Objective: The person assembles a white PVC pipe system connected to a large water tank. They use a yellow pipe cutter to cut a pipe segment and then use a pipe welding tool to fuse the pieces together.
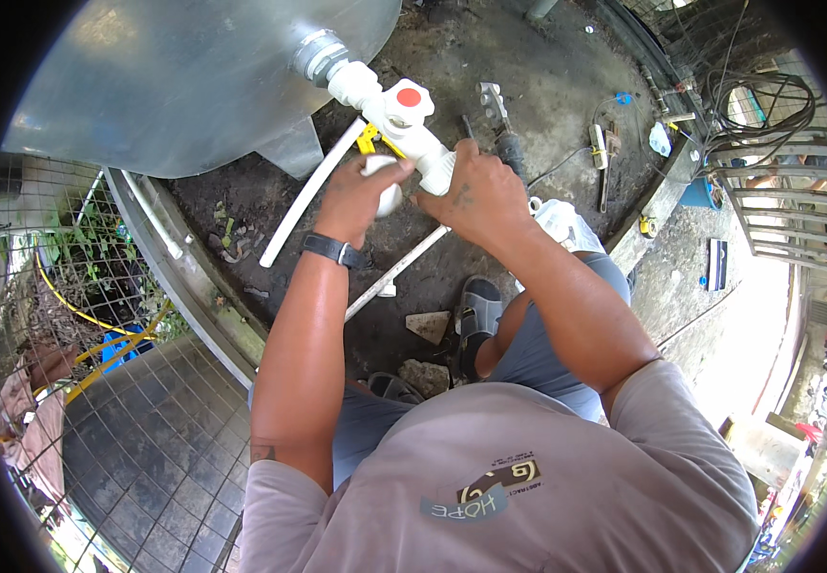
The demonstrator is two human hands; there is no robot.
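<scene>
A white plastic valve [404, 110] with a red-centred knob juts out from the side of a metal tank [175, 76], joined through a grey collar [320, 59]. My right hand [485, 196] is closed around the ribbed white fitting [438, 176] at the valve's free end. Close beside it, my left hand [351, 196] curls around a rounded white plastic piece [387, 196], partly hidden by the fingers. Yellow parts [368, 139] show between the valve and a slanting white pipe [310, 196] just left of it.
A thin white pipe [399, 272] lies on the dark ground below my hands. To the right are a dark-handled tool [507, 143], a white plastic bag [566, 227] and a yellow tape measure [648, 227]. Wire mesh [146, 420] stands at left; coiled cable [762, 100] hangs at right.
</scene>
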